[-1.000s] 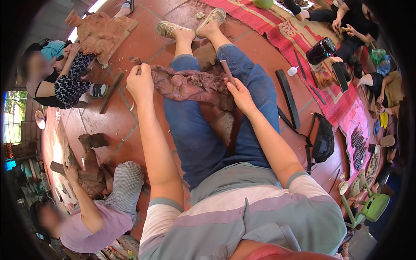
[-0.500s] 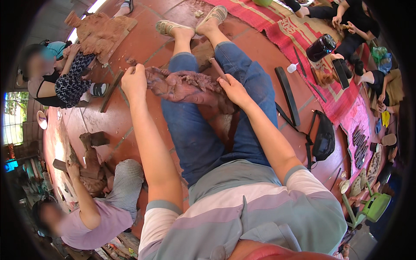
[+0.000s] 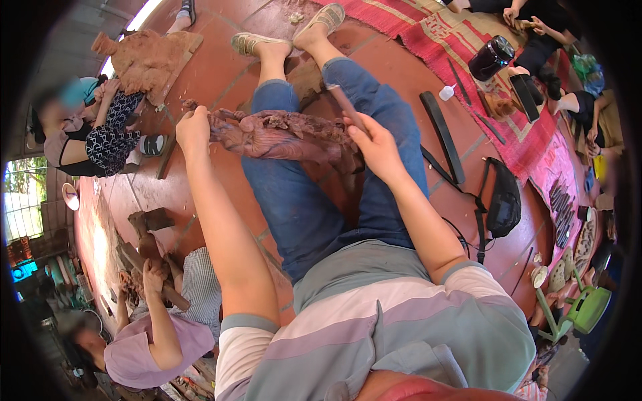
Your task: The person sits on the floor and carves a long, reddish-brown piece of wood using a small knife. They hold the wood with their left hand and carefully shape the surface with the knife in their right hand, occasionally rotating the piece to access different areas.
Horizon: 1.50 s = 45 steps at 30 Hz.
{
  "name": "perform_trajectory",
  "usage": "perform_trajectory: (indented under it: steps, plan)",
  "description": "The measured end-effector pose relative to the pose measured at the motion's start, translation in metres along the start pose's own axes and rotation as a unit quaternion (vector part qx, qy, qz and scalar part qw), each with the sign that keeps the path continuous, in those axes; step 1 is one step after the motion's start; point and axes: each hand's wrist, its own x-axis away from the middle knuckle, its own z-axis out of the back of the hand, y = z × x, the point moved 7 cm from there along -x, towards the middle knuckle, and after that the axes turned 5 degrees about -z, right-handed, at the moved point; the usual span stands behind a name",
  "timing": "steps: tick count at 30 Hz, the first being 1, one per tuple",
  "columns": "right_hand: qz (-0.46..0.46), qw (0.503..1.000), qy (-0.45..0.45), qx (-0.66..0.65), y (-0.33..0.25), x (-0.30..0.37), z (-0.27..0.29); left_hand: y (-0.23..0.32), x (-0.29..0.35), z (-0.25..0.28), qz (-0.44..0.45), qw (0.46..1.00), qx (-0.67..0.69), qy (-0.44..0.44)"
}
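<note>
A reddish-brown wood carving (image 3: 274, 142) lies across my thighs, with a smooth striped face and a rough, knobbly upper edge. My left hand (image 3: 193, 134) is closed round its left end, fingers partly hidden behind it. My right hand (image 3: 376, 146), by the carving's right end, grips a flat reddish-brown strip (image 3: 344, 101) that points up and away. Whether the strip is wood or folded abrasive I cannot tell. My right fingertips are close to the carving; I cannot tell if they touch it.
A long dark bar (image 3: 443, 137) and a black bag (image 3: 503, 202) lie on the tiles to my right. Beyond them a red mat (image 3: 428, 37) holds a dark flask (image 3: 491, 57). Co-workers sit at left and far right. A larger carving (image 3: 148, 57) lies at far left.
The carving has shifted left and rolled, showing more of its smooth face. My left hand went left with it; my right hand turned and moved slightly right. The lower-left co-worker's hands have moved.
</note>
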Motion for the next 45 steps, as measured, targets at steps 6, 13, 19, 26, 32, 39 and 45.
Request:
perform_trajectory:
  steps: [6, 13, 19, 26, 32, 39, 45]
  plan:
    - [-0.094, 0.972, 0.006, -0.215, -0.009, 0.04, 0.029, 0.002, 0.0, 0.006, -0.088, 0.995, -0.052, -0.009]
    - [-0.16, 0.965, -0.129, -0.166, -0.016, 0.092, -0.013, 0.0, 0.003, -0.001, -0.015, 0.997, -0.08, 0.0]
    - [-0.095, 0.967, -0.058, -0.227, -0.039, 0.099, 0.019, -0.013, 0.034, -0.018, 0.135, 0.987, 0.091, -0.007]
    - [-0.02, 0.939, 0.273, -0.207, 0.034, 0.057, 0.148, -0.033, 0.031, -0.037, 0.18, 0.974, 0.131, -0.047]
    - [-0.16, 0.911, 0.095, -0.369, 0.149, -0.01, 0.093, -0.008, 0.062, -0.028, 0.164, 0.969, 0.179, -0.05]
    - [-0.262, 0.861, 0.009, -0.435, 0.135, 0.011, 0.028, -0.036, 0.052, -0.002, 0.152, 0.985, 0.071, -0.024]
    - [-0.266, 0.888, 0.082, -0.365, 0.096, 0.049, 0.089, -0.013, 0.091, -0.02, 0.18, 0.964, 0.177, -0.084]
